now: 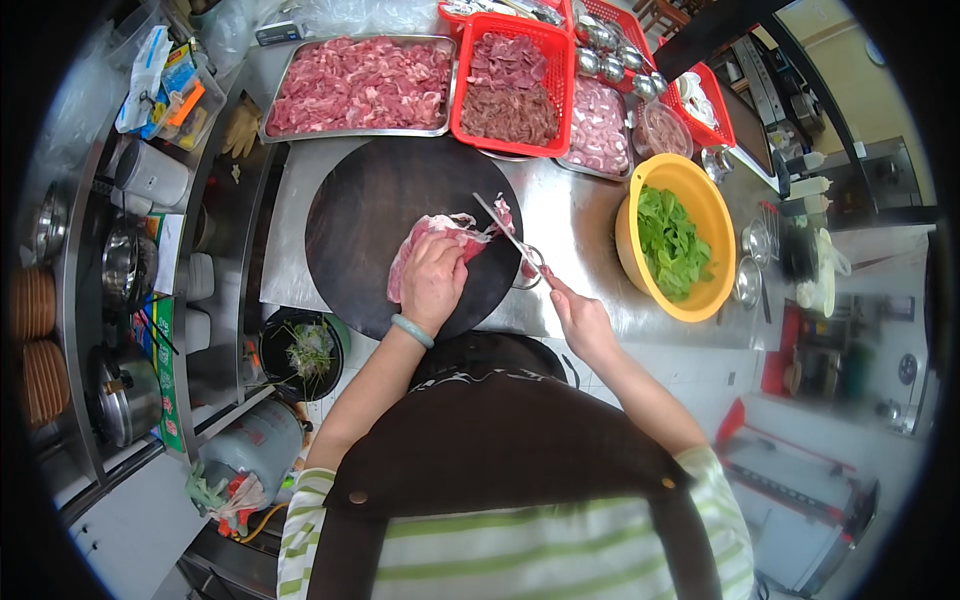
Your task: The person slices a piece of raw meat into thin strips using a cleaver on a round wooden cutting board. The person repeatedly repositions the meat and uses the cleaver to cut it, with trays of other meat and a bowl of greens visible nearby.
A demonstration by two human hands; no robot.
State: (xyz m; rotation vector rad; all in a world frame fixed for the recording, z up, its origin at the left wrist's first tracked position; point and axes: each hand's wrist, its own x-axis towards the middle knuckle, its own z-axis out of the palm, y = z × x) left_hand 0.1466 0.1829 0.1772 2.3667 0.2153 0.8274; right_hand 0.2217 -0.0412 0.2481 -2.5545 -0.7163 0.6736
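A piece of raw meat [405, 259] with white fat lies on a round dark chopping board [352, 225]. My left hand [433, 281], with a pale green bangle at the wrist, rests on top of the meat and presses it with bent fingers. My right hand [585, 322] grips the handle of a knife [504, 227], whose blade points up and to the left over the board's right part. The blade is beside the meat's right end, by a small strip of meat and fat [504, 214]. A metal ring [536, 277] shows at the board's right edge, partly behind the knife.
Along the counter's back stand a steel tray of sliced meat [360, 86], a red plastic basket of meat [510, 90] and another meat tray [598, 127]. A yellow plastic bowl of green leaves [675, 240] is at the right. A black bin [304, 356] stands below left, beside metal shelves [225, 225].
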